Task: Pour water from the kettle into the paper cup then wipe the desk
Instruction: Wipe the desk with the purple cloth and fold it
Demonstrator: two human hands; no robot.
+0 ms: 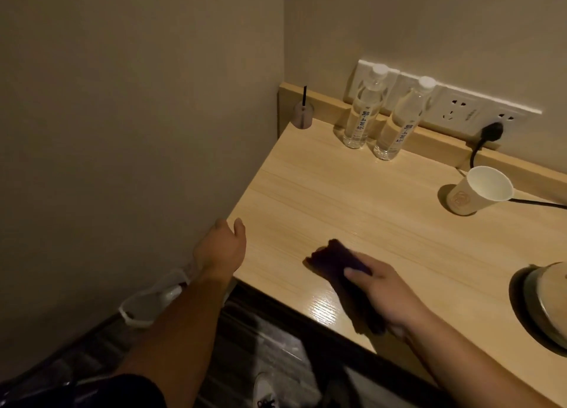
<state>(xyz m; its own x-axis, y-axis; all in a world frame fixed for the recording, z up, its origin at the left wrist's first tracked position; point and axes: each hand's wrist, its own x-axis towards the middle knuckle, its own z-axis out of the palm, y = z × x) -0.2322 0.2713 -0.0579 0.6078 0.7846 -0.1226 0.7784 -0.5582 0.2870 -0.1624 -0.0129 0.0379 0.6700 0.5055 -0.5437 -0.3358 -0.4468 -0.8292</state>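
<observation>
Right hand (386, 291) presses a dark cloth (340, 269) flat on the surface (337, 192) near its front edge, fingers closed over it; left hand (227, 248) rests loosely open at the left edge, holding nothing. I judge the wiping underway. I would keep the cloth flat and sweep in long overlapping passes toward the back. Open room lies across the middle and left. The cup (478, 191) stands near the back edge at right, a cord (474, 156) behind it; the kettle (549, 297) sits at the right edge; two bottles (371, 116) crowd the back edge.
</observation>
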